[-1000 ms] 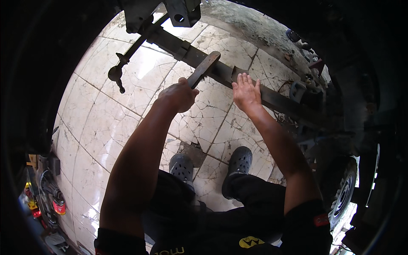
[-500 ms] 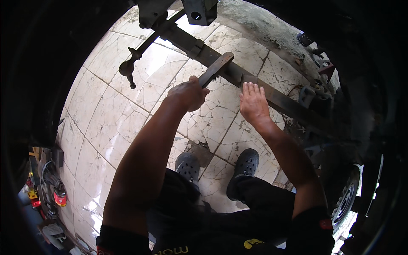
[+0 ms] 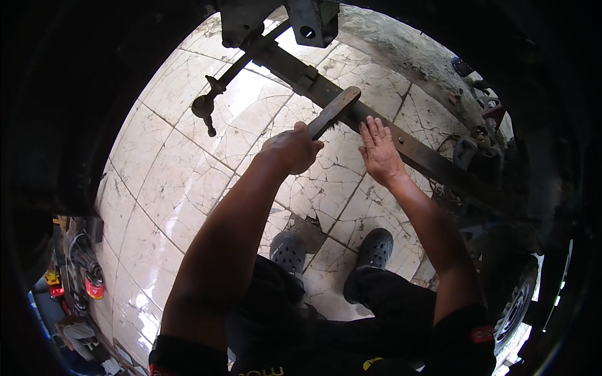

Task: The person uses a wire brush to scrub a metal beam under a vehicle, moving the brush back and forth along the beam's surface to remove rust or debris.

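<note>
A long, dark flat metal bar [image 3: 433,163] runs slantwise from the upper middle to the right. My left hand [image 3: 291,150] is closed around the handle of a wire brush [image 3: 337,111]; dark bristles show along its lower edge. The brush's far end lies across the bar's near edge. Close to its right, my right hand [image 3: 380,151] rests with fingers stretched out, fingertips over the bar. Whether anything lies under that palm is hidden. A small round bolt head [image 3: 401,140] shows on the bar just right of those fingers.
A rod with a ball joint [image 3: 202,106] hangs at the upper left below a dark bracket [image 3: 311,28]. Cracked pale tiles [image 3: 182,163] cover the floor around my clogs [image 3: 375,247]. A tyre [image 3: 517,310] stands at the lower right; clutter with a red container [image 3: 95,288] lies far left.
The whole view has shifted a little. My right hand has slid leftward along the bar, baring the bolt head; the dark piece seen at its fingertips no longer shows. The brush stays about where it was.
</note>
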Demonstrator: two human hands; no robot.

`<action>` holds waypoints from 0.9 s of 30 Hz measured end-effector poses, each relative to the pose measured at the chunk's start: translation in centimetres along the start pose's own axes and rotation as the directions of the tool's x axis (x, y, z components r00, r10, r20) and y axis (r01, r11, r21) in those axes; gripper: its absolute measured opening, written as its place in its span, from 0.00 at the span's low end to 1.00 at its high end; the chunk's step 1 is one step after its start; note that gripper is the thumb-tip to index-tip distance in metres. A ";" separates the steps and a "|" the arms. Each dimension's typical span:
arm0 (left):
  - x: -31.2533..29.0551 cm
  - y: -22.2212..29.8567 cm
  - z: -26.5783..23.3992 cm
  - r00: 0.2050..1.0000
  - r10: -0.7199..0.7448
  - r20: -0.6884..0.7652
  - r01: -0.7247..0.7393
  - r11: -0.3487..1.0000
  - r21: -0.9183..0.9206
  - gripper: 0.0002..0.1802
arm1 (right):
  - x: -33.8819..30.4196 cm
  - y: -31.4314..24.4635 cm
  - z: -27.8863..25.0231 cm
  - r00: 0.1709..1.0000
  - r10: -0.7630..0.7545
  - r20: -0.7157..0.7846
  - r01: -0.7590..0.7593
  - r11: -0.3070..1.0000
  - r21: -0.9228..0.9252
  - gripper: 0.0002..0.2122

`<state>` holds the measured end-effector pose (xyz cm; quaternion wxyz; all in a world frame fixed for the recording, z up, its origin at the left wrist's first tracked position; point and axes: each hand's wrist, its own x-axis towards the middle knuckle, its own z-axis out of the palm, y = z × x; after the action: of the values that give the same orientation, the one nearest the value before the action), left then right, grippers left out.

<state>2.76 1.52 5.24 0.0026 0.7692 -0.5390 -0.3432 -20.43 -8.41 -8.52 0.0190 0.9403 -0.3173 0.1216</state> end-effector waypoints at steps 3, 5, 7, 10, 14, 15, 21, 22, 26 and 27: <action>0.0 -0.1 -0.1 1.000 0.002 -0.007 -0.002 1.000 0.006 0.28 | -0.8 -0.9 -0.3 0.999 -0.034 0.023 0.033 0.999 0.038 0.26; -0.1 0.2 -0.1 1.000 0.003 0.004 -0.003 1.000 0.002 0.28 | -0.1 0.6 -0.3 1.000 0.003 0.015 -0.004 0.998 0.063 0.26; 0.0 0.8 -0.3 1.000 0.003 0.006 -0.003 1.000 -0.008 0.28 | 0.9 0.7 0.0 0.982 0.191 -0.004 -0.191 0.980 0.053 0.26; -0.5 0.9 -0.9 0.996 -0.032 0.083 0.032 0.999 -0.001 0.29 | 1.5 -1.0 0.8 0.965 0.261 0.035 -0.260 0.965 -0.006 0.26; -0.2 0.5 -0.6 0.997 -0.025 0.067 0.024 1.000 0.018 0.29 | 0.7 0.9 0.2 0.997 0.075 0.023 -0.076 0.993 0.087 0.28; -0.3 0.9 -1.0 0.997 -0.026 0.077 0.025 1.000 0.015 0.29 | 0.8 1.2 0.0 0.987 0.151 0.048 -0.154 0.987 0.050 0.28; 0.6 0.2 0.0 1.000 0.006 0.004 -0.006 1.000 0.006 0.28 | 0.6 -1.6 0.6 0.993 0.119 0.021 -0.119 0.993 -0.010 0.27; 0.5 0.5 0.0 1.000 -0.005 0.017 0.005 1.000 -0.007 0.28 | 1.1 -0.2 0.3 0.993 0.115 0.035 -0.114 0.993 -0.029 0.27; 0.3 0.3 0.0 1.000 0.017 -0.020 -0.016 0.999 0.031 0.28 | 1.8 2.2 -2.0 0.906 0.421 0.052 -0.423 0.887 0.188 0.26; 0.3 -0.1 0.0 1.000 0.015 -0.024 -0.014 0.999 0.034 0.28 | 1.6 1.8 -2.5 0.919 0.392 0.037 -0.392 0.905 0.163 0.26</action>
<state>2.87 1.29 5.04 -0.0017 0.7693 -0.5502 -0.3247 -20.79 -10.48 -5.80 -0.0856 0.8558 -0.4884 0.1474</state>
